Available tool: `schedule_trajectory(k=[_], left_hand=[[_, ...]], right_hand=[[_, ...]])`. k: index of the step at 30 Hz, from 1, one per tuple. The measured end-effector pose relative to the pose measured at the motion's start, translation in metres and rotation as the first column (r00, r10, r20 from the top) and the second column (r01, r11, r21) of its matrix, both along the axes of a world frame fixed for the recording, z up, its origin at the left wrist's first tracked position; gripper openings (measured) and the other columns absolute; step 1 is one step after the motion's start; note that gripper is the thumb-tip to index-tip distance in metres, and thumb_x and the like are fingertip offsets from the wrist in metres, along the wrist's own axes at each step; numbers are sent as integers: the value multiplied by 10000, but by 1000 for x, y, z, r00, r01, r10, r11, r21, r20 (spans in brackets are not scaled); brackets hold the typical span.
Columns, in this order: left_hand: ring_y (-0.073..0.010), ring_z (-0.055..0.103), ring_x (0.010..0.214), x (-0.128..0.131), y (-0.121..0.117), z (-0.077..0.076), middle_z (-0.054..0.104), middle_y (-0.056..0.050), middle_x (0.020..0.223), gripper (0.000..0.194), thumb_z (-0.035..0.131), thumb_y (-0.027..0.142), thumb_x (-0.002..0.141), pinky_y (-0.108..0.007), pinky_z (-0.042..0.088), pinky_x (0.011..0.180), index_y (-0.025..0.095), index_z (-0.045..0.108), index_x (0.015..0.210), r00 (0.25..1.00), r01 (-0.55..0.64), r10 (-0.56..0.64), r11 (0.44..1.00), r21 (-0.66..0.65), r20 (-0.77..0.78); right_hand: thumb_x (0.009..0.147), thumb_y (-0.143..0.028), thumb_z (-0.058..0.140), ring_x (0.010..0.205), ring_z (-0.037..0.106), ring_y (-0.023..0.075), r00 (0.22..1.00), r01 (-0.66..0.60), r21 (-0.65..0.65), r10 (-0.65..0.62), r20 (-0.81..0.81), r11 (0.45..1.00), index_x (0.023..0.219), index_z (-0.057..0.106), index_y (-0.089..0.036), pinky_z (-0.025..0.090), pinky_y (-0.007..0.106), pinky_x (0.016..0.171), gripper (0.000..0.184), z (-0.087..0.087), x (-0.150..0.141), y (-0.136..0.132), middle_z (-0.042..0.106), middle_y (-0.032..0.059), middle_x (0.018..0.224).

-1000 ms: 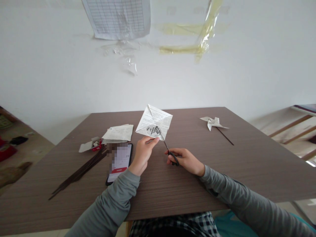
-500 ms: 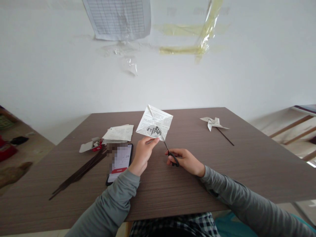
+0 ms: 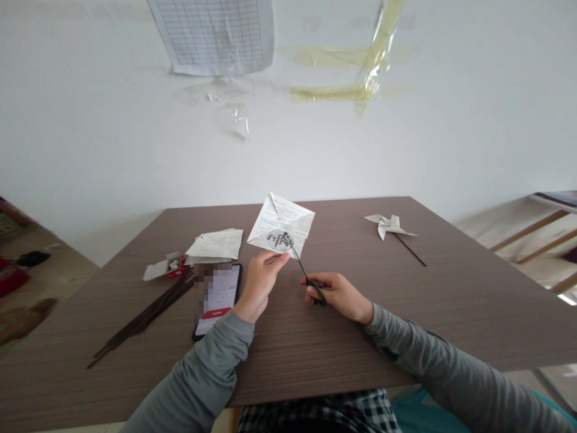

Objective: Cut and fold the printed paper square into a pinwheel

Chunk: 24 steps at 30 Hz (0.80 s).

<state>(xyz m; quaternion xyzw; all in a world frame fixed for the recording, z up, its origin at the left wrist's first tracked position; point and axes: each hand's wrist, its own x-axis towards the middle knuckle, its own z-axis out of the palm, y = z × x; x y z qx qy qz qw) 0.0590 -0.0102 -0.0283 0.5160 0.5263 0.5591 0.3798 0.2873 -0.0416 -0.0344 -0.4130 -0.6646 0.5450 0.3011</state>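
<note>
A square of printed paper [image 3: 288, 215] with creases and a round dark picture is pinched at its near edge by my left hand [image 3: 260, 282]. My right hand [image 3: 340, 294] is closed round the handles of dark scissors [image 3: 311, 282]. Their blades reach up to the paper's lower right part, at the picture, just right of my left fingertips. A slit runs in from the paper's far corner. How far the blades have gone into the paper is hard to make out.
Left on the table [image 3: 288, 361] lie a stack of paper squares [image 3: 215, 245], a small open red-and-white box [image 3: 174, 264], several thin dark sticks [image 3: 144, 319] and a phone [image 3: 220, 300]. A paper pinwheel [image 3: 390, 226] on a stick lies at the right. A wall stands behind.
Both hands, the paper and the scissors look almost the same as before. The whole view has shifted very slightly, and the phone's display has changed.
</note>
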Motion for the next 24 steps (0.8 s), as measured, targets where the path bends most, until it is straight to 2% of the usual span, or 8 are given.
schedule_trajectory(k=[6, 15, 24], left_hand=[[-355, 868, 1042, 0, 1, 0, 935, -114, 962, 287, 955, 505, 768, -438, 625, 997, 225, 929, 826, 1000, 8, -8, 1000, 3, 3], [-360, 868, 1055, 0, 1, 0, 933, -107, 959, 302, 965, 523, 751, -438, 624, 1004, 232, 922, 817, 1000, 5, -5, 1000, -7, 4], [-363, 868, 1041, 1, -1, 2, 934, -110, 944, 252, 943, 492, 767, -442, 633, 993, 242, 922, 785, 999, 35, -35, 999, -8, -27]], right_hand=[[885, -808, 851, 871, 788, 337, 1000, -3, 18, 3, -15, 1000, 1113, 854, -225, 653, 474, 897, 626, -2, 0, 0, 877, 142, 924], [872, -808, 854, 841, 782, 318, 1000, 7, 30, -6, -22, 1000, 1098, 844, -226, 660, 468, 868, 624, -3, 0, 0, 878, 134, 894], [857, -855, 843, 895, 805, 356, 1000, 24, 25, -25, 12, 999, 1098, 878, -246, 677, 475, 884, 655, 5, -2, -4, 884, 143, 913]])
